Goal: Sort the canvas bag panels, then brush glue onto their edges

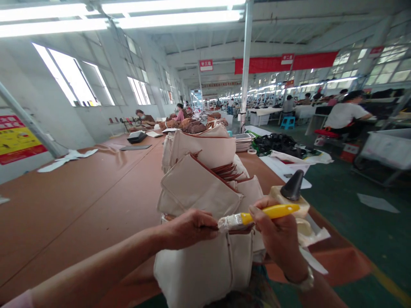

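Observation:
My right hand [278, 231] grips a yellow-handled paintbrush [276, 211], with its bristles pointing left and coated in whitish paste. The bristles are at the fingertips of my left hand [189, 229], touching or nearly touching a brown edge there. My left fingers are closed in a pinch on the upper edge of a cream fabric piece [195, 267], which hangs toward me; its far side is hidden. Right behind it rises a stack of similar cream pieces [199, 184] with brown edges, leaning over one another.
A pale plastic container [276, 194] with a black cone [293, 186] stands beside my right hand. The brown-covered table [96, 205] spreads to the left. At right are a pile of black material [278, 144] and a white cart [390, 147]. Several people sit farther off.

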{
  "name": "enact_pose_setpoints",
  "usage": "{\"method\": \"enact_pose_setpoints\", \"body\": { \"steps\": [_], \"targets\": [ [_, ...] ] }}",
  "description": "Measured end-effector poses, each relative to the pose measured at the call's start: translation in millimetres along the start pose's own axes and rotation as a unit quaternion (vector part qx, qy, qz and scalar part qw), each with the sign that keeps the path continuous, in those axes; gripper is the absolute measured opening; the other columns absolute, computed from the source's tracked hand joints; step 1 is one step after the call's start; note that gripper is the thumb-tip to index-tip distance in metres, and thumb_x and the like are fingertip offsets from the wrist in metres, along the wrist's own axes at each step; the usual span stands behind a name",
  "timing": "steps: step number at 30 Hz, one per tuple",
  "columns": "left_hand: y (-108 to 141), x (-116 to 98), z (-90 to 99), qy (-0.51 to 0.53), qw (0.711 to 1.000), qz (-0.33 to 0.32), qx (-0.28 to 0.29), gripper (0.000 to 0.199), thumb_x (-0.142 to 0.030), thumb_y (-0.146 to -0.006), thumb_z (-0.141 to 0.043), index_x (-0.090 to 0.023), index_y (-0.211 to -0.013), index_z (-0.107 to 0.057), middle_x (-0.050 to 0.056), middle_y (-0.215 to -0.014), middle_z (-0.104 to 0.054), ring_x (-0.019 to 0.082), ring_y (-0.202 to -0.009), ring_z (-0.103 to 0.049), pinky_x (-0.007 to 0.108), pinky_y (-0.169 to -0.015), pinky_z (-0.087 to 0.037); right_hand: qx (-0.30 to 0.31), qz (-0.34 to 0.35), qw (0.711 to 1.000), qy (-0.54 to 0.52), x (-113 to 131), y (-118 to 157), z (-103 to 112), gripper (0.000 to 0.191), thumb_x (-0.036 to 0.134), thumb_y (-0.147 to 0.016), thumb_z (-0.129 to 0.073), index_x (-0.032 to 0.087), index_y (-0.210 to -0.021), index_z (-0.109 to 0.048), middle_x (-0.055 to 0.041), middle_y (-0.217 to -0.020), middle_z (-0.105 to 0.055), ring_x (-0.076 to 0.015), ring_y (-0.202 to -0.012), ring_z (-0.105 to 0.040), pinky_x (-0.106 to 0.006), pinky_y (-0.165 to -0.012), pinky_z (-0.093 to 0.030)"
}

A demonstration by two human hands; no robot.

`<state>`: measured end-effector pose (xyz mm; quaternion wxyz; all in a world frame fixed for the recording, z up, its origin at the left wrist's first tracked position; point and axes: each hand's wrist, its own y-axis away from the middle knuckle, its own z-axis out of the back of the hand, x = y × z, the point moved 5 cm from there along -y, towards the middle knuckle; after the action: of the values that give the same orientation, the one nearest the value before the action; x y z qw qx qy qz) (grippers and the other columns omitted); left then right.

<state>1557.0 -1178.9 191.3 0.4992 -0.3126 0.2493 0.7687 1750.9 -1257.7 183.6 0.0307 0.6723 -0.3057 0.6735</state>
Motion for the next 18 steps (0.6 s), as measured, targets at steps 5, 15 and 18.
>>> {"method": "enact_pose_setpoints", "body": {
  "steps": [5,15,18],
  "targets": [
    [14,-10,-0.7,-0.117,0.992,-0.014,-0.042,0.027,-0.035,-0.097,-0.048,-0.016,-0.082,-0.062,-0.002,-0.078,-0.051,0.010,-0.070,-0.051,0.020,-0.063,-0.035,-0.074,0.004,0.993,-0.088,-5,-10,16,0.023,0.035,-0.083,-0.067,0.019,-0.072,-0.054,0.0074,-0.049,-0.040,-0.0065,-0.044,-0.034,-0.022,-0.042,-0.026],
    [51,-53,-13.1,-0.487,0.838,-0.145,-0.200,0.024,-0.035,-0.096,-0.052,-0.019,-0.078,-0.054,-0.001,-0.070,-0.055,0.015,-0.058,-0.046,0.030,-0.052,-0.028,0.052,-0.101,0.981,-0.159,8,28,-18,0.022,0.035,-0.081,-0.069,0.019,-0.076,-0.056,0.0064,-0.053,-0.038,-0.0061,-0.046,-0.033,-0.018,-0.042,-0.024],
    [64,-55,-12.8,-0.494,0.831,-0.146,-0.210,0.026,-0.032,-0.096,-0.053,-0.018,-0.074,-0.052,-0.001,-0.069,-0.053,0.014,-0.058,-0.044,0.030,-0.052,-0.028,0.090,-0.069,0.986,-0.125,20,33,-12,0.020,0.033,-0.081,-0.069,0.019,-0.074,-0.058,0.0039,-0.061,-0.043,-0.0062,-0.049,-0.037,-0.018,-0.043,-0.030]
  ]
}}
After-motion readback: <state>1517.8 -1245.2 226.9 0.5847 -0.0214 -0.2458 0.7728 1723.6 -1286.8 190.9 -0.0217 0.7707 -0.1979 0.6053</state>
